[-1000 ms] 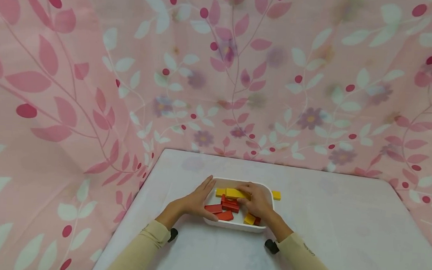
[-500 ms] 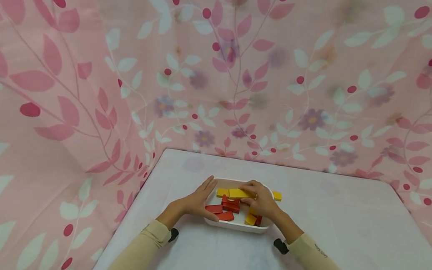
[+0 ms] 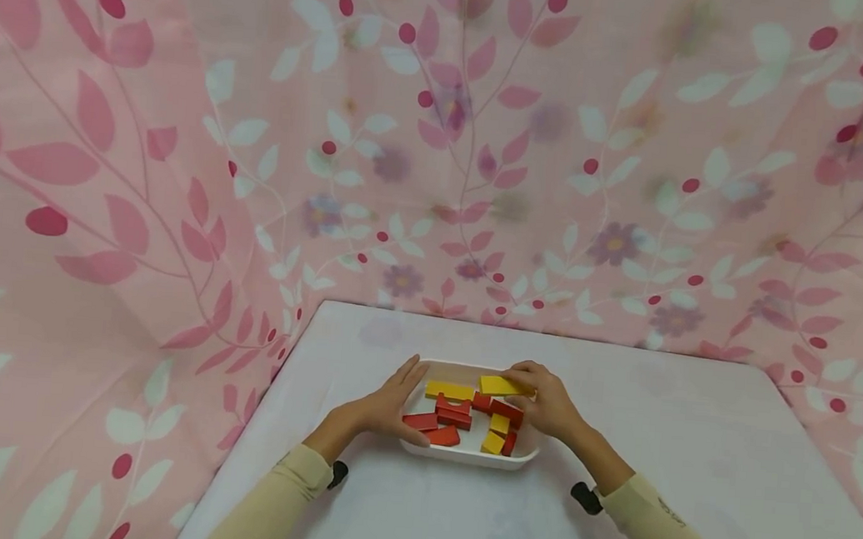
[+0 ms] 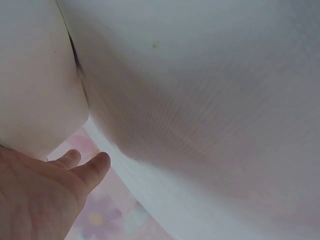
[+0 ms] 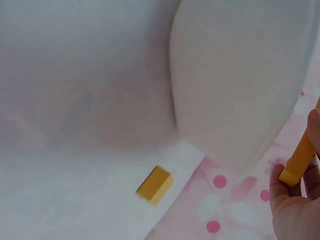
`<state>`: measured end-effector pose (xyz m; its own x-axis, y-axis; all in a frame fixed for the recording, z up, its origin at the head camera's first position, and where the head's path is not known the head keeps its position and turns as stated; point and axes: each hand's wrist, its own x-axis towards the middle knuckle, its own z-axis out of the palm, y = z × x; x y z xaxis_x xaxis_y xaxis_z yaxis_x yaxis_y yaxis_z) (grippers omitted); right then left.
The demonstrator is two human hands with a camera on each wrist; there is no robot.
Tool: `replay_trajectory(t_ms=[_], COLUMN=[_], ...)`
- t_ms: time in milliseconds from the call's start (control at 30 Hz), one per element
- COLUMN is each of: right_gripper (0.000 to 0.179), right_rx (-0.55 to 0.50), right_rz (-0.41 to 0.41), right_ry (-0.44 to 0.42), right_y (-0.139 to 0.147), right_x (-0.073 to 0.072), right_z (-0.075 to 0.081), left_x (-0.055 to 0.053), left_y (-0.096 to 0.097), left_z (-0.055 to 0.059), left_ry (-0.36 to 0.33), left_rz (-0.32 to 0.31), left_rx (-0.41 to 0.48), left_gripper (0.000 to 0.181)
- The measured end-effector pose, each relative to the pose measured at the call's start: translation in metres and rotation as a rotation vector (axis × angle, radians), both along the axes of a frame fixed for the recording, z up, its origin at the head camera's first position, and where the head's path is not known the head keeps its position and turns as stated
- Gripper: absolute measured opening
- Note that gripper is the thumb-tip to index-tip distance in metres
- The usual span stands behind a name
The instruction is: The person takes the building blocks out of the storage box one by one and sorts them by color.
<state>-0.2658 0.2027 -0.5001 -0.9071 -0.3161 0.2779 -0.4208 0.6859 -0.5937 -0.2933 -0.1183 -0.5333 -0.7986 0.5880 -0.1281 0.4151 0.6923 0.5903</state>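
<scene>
My right hand (image 3: 551, 405) pinches a yellow rectangular block (image 3: 500, 385) above the far right part of a white tray (image 3: 463, 456). The right wrist view also catches the held block (image 5: 298, 159), beside the tray's outer wall. My left hand (image 3: 386, 404) rests along the tray's left side, its fingers spread and fairly straight. A long yellow block (image 3: 449, 391) lies at the back inside. Near the middle sits a red block with a curved notch (image 3: 454, 405). Flat red blocks (image 3: 444, 436) lie front left, and small yellow blocks (image 3: 494, 442) front right.
Outside the tray, a single yellow block (image 5: 155, 185) lies on the white tablecloth; my right hand hides it in the head view. Pink floral cloth (image 3: 471, 139) hangs behind the table and on its left.
My right hand has moved right with the yellow block, away from the long yellow block at the back. More red blocks show beneath it now. The left hand keeps its place on the tray.
</scene>
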Motion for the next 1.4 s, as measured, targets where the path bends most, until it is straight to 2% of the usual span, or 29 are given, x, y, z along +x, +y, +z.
replay_trajectory(t_ms=[233, 800, 1033, 1300, 1400], right_gripper=[0.037, 0.035, 0.034, 0.032, 0.031], right_rx=[0.002, 0.006, 0.038, 0.048, 0.068], right_rz=[-0.054, -0.157, -0.15, -0.208, -0.219], right_ry=[0.008, -0.005, -0.001, -0.028, -0.033], right_y=[0.02, 0.067, 0.081, 0.097, 0.107], right_x=[0.003, -0.007, -0.009, -0.008, -0.012], right_z=[0.0, -0.012, -0.013, -0.015, -0.013], left_x=[0.001, 0.0, 0.001, 0.001, -0.005], left_y=[-0.001, -0.001, 0.0, -0.001, 0.002], left_z=[-0.001, 0.004, 0.004, -0.001, 0.0], left_ry=[-0.006, 0.001, -0.012, -0.009, 0.001], left_rz=[-0.003, -0.006, -0.001, -0.005, -0.004], left_rx=[-0.024, -0.055, -0.04, -0.027, -0.021], left_gripper=[0.132, 0.13, 0.131, 0.13, 0.13])
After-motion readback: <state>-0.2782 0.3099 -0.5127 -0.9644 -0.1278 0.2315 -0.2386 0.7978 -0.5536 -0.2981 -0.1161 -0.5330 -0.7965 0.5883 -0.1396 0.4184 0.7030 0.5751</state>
